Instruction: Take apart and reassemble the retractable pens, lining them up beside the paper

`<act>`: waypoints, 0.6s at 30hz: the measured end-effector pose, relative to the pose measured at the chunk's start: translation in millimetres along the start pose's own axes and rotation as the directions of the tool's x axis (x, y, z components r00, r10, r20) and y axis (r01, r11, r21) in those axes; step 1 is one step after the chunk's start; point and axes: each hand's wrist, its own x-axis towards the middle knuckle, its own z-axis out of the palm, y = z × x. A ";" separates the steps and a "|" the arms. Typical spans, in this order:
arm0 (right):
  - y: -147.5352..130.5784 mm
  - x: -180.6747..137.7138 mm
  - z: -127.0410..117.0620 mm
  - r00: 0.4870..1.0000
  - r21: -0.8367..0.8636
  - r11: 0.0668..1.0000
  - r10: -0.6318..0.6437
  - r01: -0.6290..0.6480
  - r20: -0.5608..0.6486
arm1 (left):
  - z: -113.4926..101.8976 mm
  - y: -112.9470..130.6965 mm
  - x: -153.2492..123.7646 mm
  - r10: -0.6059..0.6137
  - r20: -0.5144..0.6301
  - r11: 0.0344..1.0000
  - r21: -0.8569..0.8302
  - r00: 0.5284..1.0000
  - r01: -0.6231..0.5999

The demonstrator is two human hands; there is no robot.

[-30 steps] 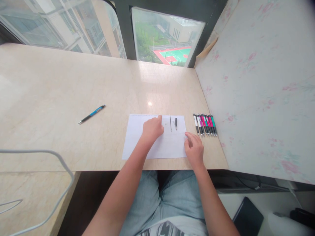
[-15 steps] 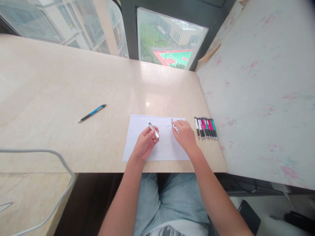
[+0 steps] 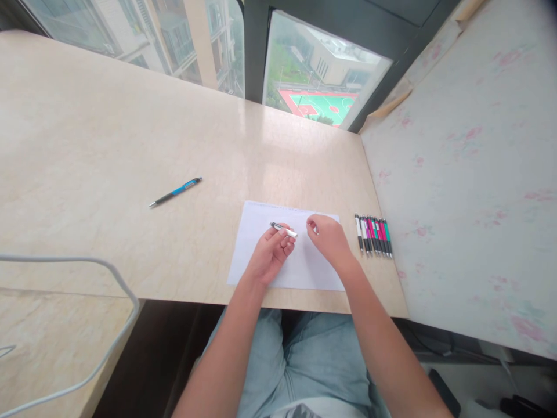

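Note:
My left hand (image 3: pixel 270 255) is closed around a white pen barrel (image 3: pixel 288 231) with a dark and silver clip end. The barrel is tilted, its white end pointing right toward my other hand. My right hand (image 3: pixel 327 237) is held over the right part of a white sheet of paper (image 3: pixel 256 273), thumb and fingertips curled together in a pinch. Whatever lies between those fingers is too small or too hidden to name. A gap separates the two hands.
Right of the paper, several pens (image 3: pixel 374 235) in white, purple, pink and green lie in a row near the flowered wall (image 3: pixel 470 191). A blue and black pen (image 3: pixel 176 192) rests on the table (image 3: pixel 108 151) to the left. A grey cable (image 3: pixel 117 276) loops at the lower left.
My right hand's fingers have closed into a pinch; the thin dark rod and small white piece beside them no longer show. The barrel in my left hand has turned flatter. The camera view has shifted.

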 end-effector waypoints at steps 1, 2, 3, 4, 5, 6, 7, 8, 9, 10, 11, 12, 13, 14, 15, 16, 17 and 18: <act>-3.8 -4.6 -3.4 0.999 0.116 0.993 0.032 -0.029 -0.030 | 0.6 0.1 -0.4 -0.005 -0.003 1.000 -0.004 1.000 0.005; -8.4 -10.1 -6.6 0.995 0.251 0.966 0.080 -0.061 -0.064 | 1.1 0.1 -0.7 -0.010 -0.005 1.000 -0.008 1.000 0.010; -13.7 -16.2 -9.4 0.988 0.397 0.913 0.134 -0.091 -0.082 | 1.4 0.1 -0.9 -0.014 -0.005 1.000 -0.009 1.000 0.014; -19.5 -22.5 -11.8 0.978 0.530 0.840 0.189 -0.116 -0.085 | 1.5 0.0 -1.1 -0.015 -0.003 1.000 -0.010 1.000 0.015; -25.4 -28.6 -13.5 0.971 0.631 0.765 0.228 -0.131 -0.074 | 1.5 -0.2 -1.1 -0.012 -0.002 1.000 -0.011 1.000 0.012; -31.3 -34.1 -14.6 0.963 0.693 0.708 0.260 -0.140 -0.070 | 1.5 -0.4 -1.2 -0.006 0.000 1.000 -0.012 1.000 0.006; -36.9 -38.7 -15.0 0.957 0.725 0.674 0.280 -0.141 -0.075 | 1.5 -0.6 -1.2 -0.001 0.002 1.000 -0.014 1.000 0.001; -41.7 -42.2 -14.8 0.952 0.737 0.661 0.293 -0.137 -0.085 | 1.5 -0.8 -1.2 0.003 0.003 1.000 -0.017 1.000 -0.003; -45.8 -44.6 -14.0 0.948 0.736 0.665 0.302 -0.131 -0.104 | 1.6 -0.9 -1.3 0.006 0.002 1.000 -0.019 1.000 -0.006; -48.9 -46.0 -12.8 0.943 0.726 0.677 0.308 -0.123 -0.126 | 1.7 -0.9 -1.4 0.008 0.001 1.000 -0.021 1.000 -0.008; -51.0 -46.5 -11.2 0.938 0.714 0.690 0.313 -0.117 -0.148 | 1.9 -0.9 -1.5 0.010 0.000 1.000 -0.023 1.000 -0.010; -52.4 -46.3 -9.5 0.933 0.703 0.702 0.318 -0.112 -0.168 | 2.0 -0.8 -1.6 0.011 0.000 1.000 -0.024 1.000 -0.011; -53.0 -45.7 -7.9 0.929 0.696 0.710 0.321 -0.109 -0.183 | 2.1 -0.8 -1.7 0.010 0.000 1.000 -0.026 1.000 -0.010; -53.1 -44.9 -6.4 0.926 0.692 0.714 0.324 -0.106 -0.193 | 2.2 -0.8 -1.8 0.009 0.001 1.000 -0.027 1.000 -0.009; -52.7 -44.0 -5.1 0.924 0.692 0.714 0.326 -0.103 -0.199 | 2.2 -0.8 -1.8 0.008 0.003 1.000 -0.028 1.000 -0.008; -52.1 -43.0 -4.1 0.923 0.692 0.715 0.327 -0.100 -0.204 | 2.1 -1.0 -1.9 0.009 0.005 1.000 -0.028 1.000 -0.009; -51.3 -42.1 -3.4 0.921 0.694 0.713 0.328 -0.097 -0.208 | 2.0 -1.3 -2.0 0.010 0.006 1.000 -0.029 1.000 -0.010; -50.4 -41.2 -2.8 0.921 0.698 0.710 0.329 -0.095 -0.210 | 1.8 -1.6 -2.0 0.012 0.008 1.000 -0.029 1.000 -0.012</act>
